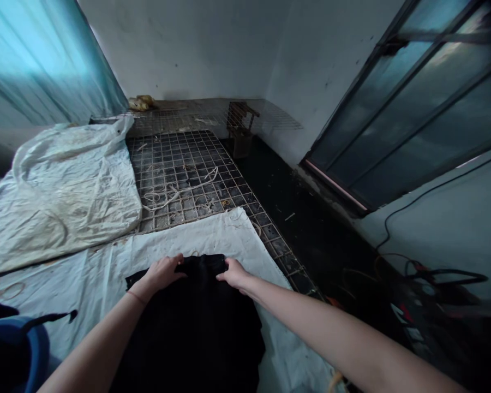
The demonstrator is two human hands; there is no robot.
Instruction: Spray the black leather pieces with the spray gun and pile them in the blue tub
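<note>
A black garment (196,327) lies spread over a white cloth (85,273), with a folded band along its far edge. My left hand (166,273) grips that band near its left part, fingers bent over the cloth and thumb pointing right. At the band's right end my right hand (234,274) pinches the fabric between thumb and fingers. The near part of the garment runs out of view at the bottom. At the lower left stands a blue bucket (39,349) with dark cloth in it; a black strip (49,317) hangs over its rim.
Beyond the white cloth lies a wire mesh (188,164) with loose white cord (175,194) on it. A crumpled whitish sheet (77,185) covers the left side. A small wooden stool (241,128) stands farther back. On the right are a barred window (409,103) and a dark machine (437,311).
</note>
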